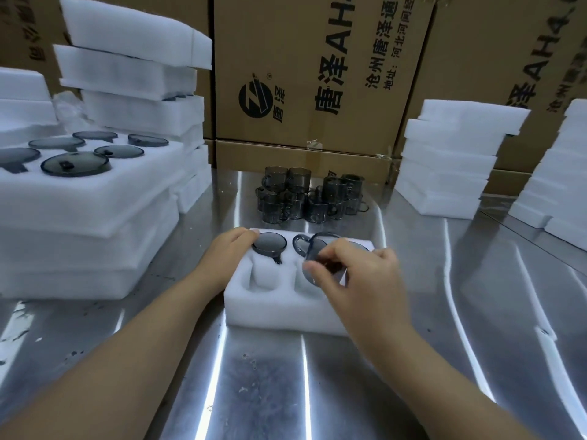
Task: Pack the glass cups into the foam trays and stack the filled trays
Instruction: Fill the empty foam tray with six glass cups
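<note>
Fingers (313, 267) of our right hand (359, 281) pinch a cup (317, 249) over the tray (279, 312); left hand (227, 252) touches the seated cup (269, 243); loose cups (305, 198) wait mid-frame.

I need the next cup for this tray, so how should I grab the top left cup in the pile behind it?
Grip the top left cup around its wall, coming from above. It stands on the lower cups with another cup close against its right side, so only its top is plainly open. Lifting straight up should leave the pile undisturbed.
</note>
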